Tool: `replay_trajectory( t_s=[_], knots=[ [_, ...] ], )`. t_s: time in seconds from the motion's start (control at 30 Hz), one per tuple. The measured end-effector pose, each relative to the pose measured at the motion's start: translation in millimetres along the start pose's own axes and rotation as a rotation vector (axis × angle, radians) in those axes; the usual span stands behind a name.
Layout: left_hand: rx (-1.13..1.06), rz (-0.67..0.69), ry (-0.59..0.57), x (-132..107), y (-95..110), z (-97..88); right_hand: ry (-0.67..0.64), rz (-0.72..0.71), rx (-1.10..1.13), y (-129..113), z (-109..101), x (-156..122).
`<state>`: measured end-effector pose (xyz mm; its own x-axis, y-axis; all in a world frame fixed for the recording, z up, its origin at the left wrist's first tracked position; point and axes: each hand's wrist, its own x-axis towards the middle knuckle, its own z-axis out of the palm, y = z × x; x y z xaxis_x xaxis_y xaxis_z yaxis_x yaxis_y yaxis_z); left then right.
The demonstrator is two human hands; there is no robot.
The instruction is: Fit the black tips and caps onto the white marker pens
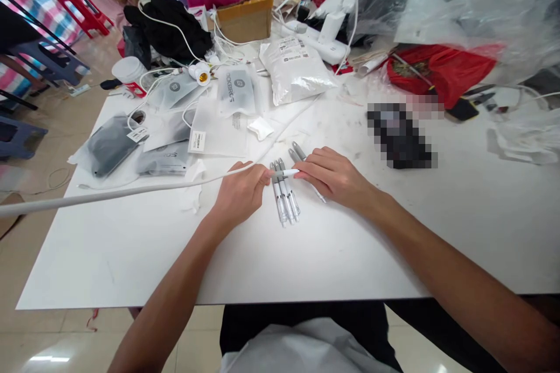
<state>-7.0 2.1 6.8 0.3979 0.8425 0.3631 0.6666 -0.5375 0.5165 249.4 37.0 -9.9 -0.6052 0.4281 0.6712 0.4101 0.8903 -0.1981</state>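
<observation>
White, flat-topped rectangular table (131, 256), bare at the near edge; long white rubbery cable (144, 194), run past the left knuckles (contact cannot be told), best kept out of the grip; right hand (335, 175), fingertips narrowed on one end of the held pen; left hand (242, 192), curled, thumb and fingers closed on the other end; row of three silver-white plastic pens with grey upper ends (286, 198), laid side by side beneath, not to be knocked askew; two grey-ended pens (298, 150), partly hidden by the right hand; slim white-and-grey plastic pen (289, 172), held crosswise above the row; straight alignment and even, light fingertip pressure are advised.
</observation>
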Motion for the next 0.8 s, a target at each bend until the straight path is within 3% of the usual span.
replay_trajectory(
  t_s=[0.13,0.37,0.57,0.8],
  knots=[
    [-0.041,-0.112,-0.009,-0.2,2.6,-0.5,0.005,-0.012,-0.033,1.1,-1.3,-0.3],
    [0.023,0.182,0.126,1.9,-7.3,8.3,-0.003,-0.021,-0.064,5.7,-1.2,-3.0],
    [0.045,0.112,0.095,-1.9,-9.2,10.7,-0.008,-0.017,-0.089,5.0,2.9,-4.6],
    [0.052,0.19,0.184,1.1,-7.1,13.3,-0.012,0.035,-0.062,3.6,3.4,-5.1]
  ],
)
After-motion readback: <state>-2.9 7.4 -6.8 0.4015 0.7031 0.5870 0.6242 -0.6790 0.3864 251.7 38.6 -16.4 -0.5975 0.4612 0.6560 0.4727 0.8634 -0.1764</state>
